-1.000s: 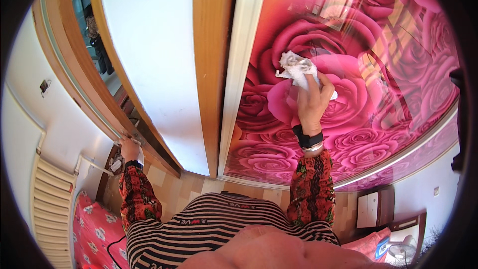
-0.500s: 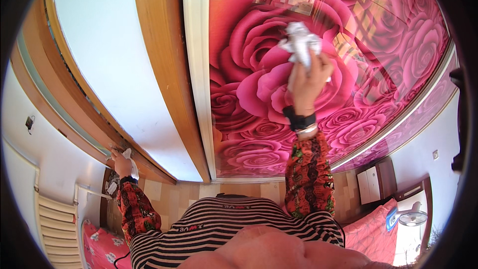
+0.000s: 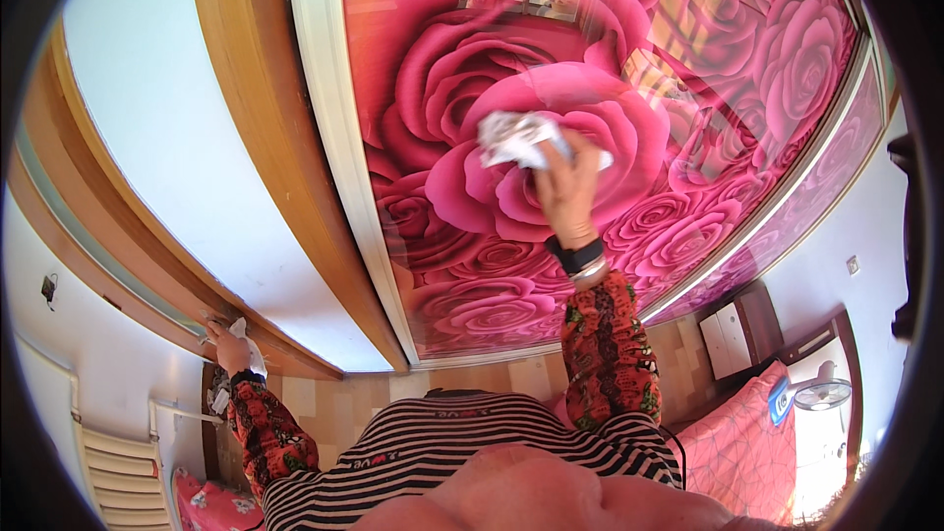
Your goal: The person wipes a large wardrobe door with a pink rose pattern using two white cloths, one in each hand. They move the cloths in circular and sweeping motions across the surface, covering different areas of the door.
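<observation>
A glossy panel with large pink roses (image 3: 472, 270) fills the upper right, framed by a pale strip. Against its surface my right hand (image 3: 568, 192) presses a crumpled white cloth (image 3: 516, 140), slightly blurred, with fingers curled over it. A dark band and a bracelet circle that wrist. Far to the left, my left hand (image 3: 231, 349) rests at the wooden door frame (image 3: 157, 246). White material, seemingly another cloth (image 3: 254, 354), shows beside its fingers; the grip is small and partly hidden. Patterned red sleeves cover both forearms.
Between my hands stand a white panel (image 3: 187, 157) and a wooden post (image 3: 285, 138). A radiator (image 3: 123, 477) is at lower left. Toward lower right are a pink-covered bed (image 3: 737, 447), a fan (image 3: 824, 391) and a brown-and-white cabinet (image 3: 733, 339). The floor (image 3: 492, 379) is wood-toned.
My right hand and the cloth have moved down and left across the rose panel. My left hand stays at the frame. The whole view has shifted slightly.
</observation>
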`<control>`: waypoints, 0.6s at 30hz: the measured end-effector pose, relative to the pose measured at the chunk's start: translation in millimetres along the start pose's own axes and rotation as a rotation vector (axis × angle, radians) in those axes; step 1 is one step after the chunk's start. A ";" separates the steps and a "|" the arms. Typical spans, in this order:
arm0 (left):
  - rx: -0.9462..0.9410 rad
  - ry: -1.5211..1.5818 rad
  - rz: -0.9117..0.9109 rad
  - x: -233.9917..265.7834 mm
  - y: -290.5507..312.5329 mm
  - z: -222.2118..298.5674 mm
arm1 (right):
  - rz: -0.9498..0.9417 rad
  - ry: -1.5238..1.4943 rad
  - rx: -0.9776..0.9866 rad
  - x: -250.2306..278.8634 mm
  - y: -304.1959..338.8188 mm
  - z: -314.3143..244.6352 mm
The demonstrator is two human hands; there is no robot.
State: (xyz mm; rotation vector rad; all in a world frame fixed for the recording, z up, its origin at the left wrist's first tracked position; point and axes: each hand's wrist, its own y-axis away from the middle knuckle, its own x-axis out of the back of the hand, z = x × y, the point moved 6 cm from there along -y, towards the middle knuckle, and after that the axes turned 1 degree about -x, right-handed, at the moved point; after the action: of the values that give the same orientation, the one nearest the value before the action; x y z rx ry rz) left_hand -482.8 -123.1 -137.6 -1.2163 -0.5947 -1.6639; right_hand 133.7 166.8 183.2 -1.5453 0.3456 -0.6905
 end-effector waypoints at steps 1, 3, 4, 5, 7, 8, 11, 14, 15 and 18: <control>-0.020 0.015 0.020 2.0 3.0 1.8 | 0.008 -0.009 -0.102 9.6 -2.2 17.1; -0.058 0.048 0.060 4.5 8.7 5.1 | 0.131 0.085 -0.164 32.9 -11.6 46.0; -0.077 0.067 0.077 5.5 11.7 6.9 | 0.175 0.054 -0.249 44.0 -14.6 61.8; -0.095 0.087 0.095 6.3 14.5 8.9 | 0.231 0.077 -0.279 56.2 -19.4 74.3; -0.089 0.162 0.157 8.7 20.1 11.7 | 0.316 0.047 -0.385 68.3 -25.3 92.6; -0.073 0.216 0.174 8.9 23.2 14.9 | 0.353 -0.016 -0.463 71.6 -27.3 101.0; -0.105 0.354 0.274 21.5 37.0 34.5 | 0.361 0.031 -0.424 67.6 -34.2 91.3; -0.238 0.543 0.491 55.8 55.1 77.4 | 0.232 0.022 -0.318 33.8 -31.1 54.5; -0.323 0.654 0.571 69.5 67.2 96.7 | 0.183 0.053 -0.219 23.5 -28.6 37.1; -0.447 0.827 0.674 110.1 99.0 158.6 | 0.025 -0.027 0.017 -2.6 -14.8 -6.2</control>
State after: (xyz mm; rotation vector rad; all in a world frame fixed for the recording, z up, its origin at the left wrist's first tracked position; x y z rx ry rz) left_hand -328.8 -82.0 9.6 -0.7612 0.6600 -1.5359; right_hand 125.1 165.1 196.9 -1.5298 0.3379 -0.6511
